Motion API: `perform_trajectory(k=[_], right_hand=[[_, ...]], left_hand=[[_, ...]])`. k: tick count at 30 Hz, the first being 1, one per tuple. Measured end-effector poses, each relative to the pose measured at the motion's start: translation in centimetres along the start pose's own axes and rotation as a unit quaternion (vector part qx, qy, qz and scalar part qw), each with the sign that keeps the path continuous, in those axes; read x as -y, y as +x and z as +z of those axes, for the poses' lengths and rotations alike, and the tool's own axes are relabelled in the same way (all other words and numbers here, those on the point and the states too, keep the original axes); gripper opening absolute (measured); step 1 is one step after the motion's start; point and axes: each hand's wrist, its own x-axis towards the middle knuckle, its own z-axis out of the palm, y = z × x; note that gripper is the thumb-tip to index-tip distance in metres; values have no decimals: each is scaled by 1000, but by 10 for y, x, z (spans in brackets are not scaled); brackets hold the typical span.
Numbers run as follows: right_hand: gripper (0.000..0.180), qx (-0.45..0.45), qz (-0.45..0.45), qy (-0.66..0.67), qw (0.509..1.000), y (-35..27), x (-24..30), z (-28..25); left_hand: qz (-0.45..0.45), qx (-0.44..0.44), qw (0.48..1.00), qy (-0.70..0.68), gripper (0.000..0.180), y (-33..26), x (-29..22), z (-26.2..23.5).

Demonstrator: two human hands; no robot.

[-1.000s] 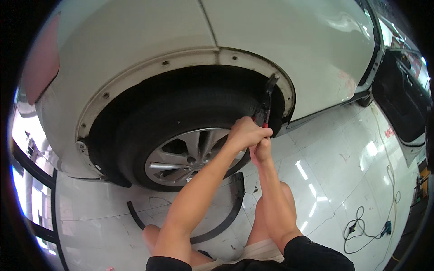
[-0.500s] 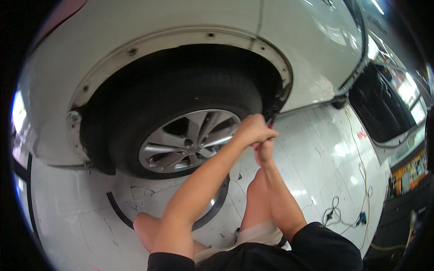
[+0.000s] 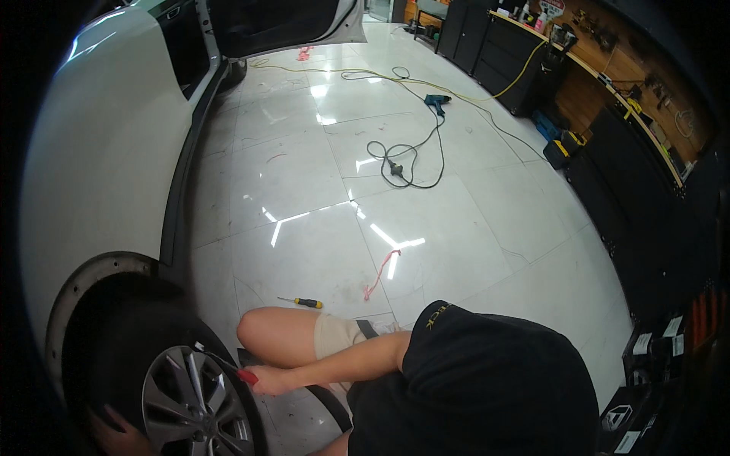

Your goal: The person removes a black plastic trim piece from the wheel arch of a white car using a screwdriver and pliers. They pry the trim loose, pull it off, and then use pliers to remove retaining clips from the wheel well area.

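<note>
My bare right hand (image 3: 272, 380): fingers (image 3: 262, 386) curled | my bare right forearm (image 3: 327, 370): trailing rightward behind them | my dim bare left hand (image 3: 120, 435): left of them, digits extended

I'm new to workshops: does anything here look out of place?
The wheel arch looks bare, its holes exposed, as if trim were missing. A screwdriver, red strip and looped cable lie loose on the floor, where someone could trip.

- bare left hand (image 3: 122, 435): dim, blurred, wrist cut off by lower edge; contact with black rubber tyre (image 3: 125, 330) unreadable
- red-handled tool with dark shaft (image 3: 248, 376): grip partly hidden in bare right hand (image 3: 268, 381)
- black curved strip (image 3: 332, 405): partly covered
- black-lined car door (image 3: 274, 26): top cut off
- brown-board wall tools (image 3: 601, 34): too small
</note>
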Motion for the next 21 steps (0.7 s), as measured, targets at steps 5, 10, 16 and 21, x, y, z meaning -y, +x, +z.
perform_trajectory(k=[5, 10, 16, 21], right_hand=[[49, -30, -168, -37, 985, 25, -27, 0], [52, 31, 4, 6, 999, 6, 18, -4], [58, 16, -14, 52, 998, 16, -5, -9], [63, 33, 8, 45, 998, 18, -2, 4]], left_hand=[[-10, 29, 996, 84, 49, 13, -20, 15], [1, -22, 990, 137, 47, 3, 3, 21], [0, 9, 990, 140, 47, 6, -8, 25], [-93, 192, 970, 120, 46, -10, 16, 42]])
